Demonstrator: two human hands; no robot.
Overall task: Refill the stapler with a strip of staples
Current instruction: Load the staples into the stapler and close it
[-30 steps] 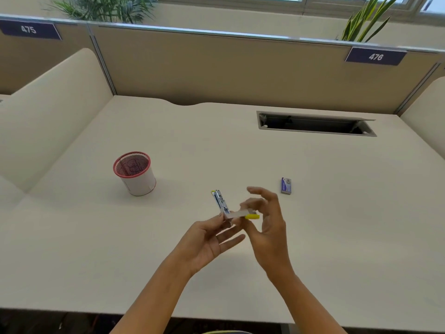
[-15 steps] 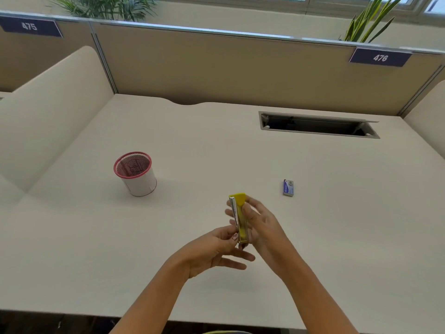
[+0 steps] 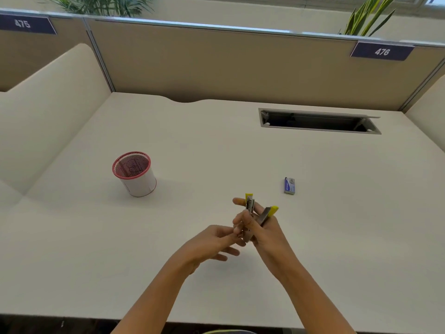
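A small yellow and metal stapler [image 3: 251,205] is held above the desk, hinged apart in a V: one arm points up and away, the other [image 3: 269,213] leans to the right. My right hand [image 3: 266,233] grips it around its lower end. My left hand [image 3: 212,242] reaches in from the left, its fingertips touching the stapler near the hinge. A small blue staple box [image 3: 289,185] lies on the desk, beyond and to the right of my hands. No loose staple strip is visible.
A red-rimmed mesh pen cup [image 3: 134,173] stands on the desk to the left. A rectangular cable slot [image 3: 319,121] is cut into the desk at the back right. Beige partition walls [image 3: 216,63] enclose the desk on the back and sides.
Half a second ago the stapler stood upright and closed between both hands. Its two arms have now swung apart into a V. The hands stay in about the same place.
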